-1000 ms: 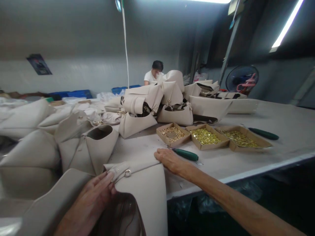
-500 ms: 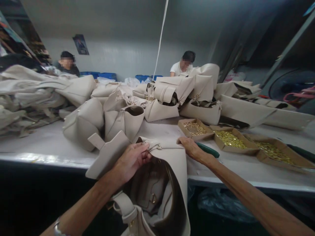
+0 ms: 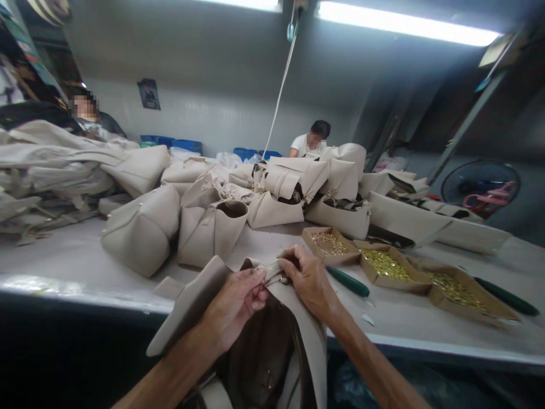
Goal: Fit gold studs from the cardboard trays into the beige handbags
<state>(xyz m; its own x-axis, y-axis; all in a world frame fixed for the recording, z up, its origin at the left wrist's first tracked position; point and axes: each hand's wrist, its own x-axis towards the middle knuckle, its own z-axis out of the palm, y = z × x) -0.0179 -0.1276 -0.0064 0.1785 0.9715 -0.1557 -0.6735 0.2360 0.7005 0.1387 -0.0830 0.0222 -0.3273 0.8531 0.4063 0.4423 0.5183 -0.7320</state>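
**At the table edge, both hands on a beige bag's rim**

At the near edge of the work table [image 3: 76, 255] I've got an open beige handbag [image 3: 306, 341] hanging half off the front, mouth facing me, dark lining showing inside. My left hand [image 3: 234, 301] is pinching the top rim of the bag with its fingertips, and my right hand [image 3: 309, 278] is closed on the same rim just beside it, thumb and fingers squeezing a small metal ring fitting [image 3: 283, 278] between them. The two hands are nearly touching. The bag's flap [image 3: 187, 304] sticks out to the left below my left wrist.

Just past my right hand lies a green-handled tool [image 3: 347, 282]. Behind it sit three shallow cardboard trays in a row: one with brassy rings [image 3: 330, 244], then two with gold hardware [image 3: 385, 264] [image 3: 453, 289]. A second green-handled tool [image 3: 506, 296] lies to the right of them. More beige bags [image 3: 213, 224] are heaped across the middle and left of the table. Two other people sit at the far side, one in a white shirt [image 3: 304, 146], one at far left [image 3: 97, 122]. There's a fan [image 3: 481, 187] off to the right.
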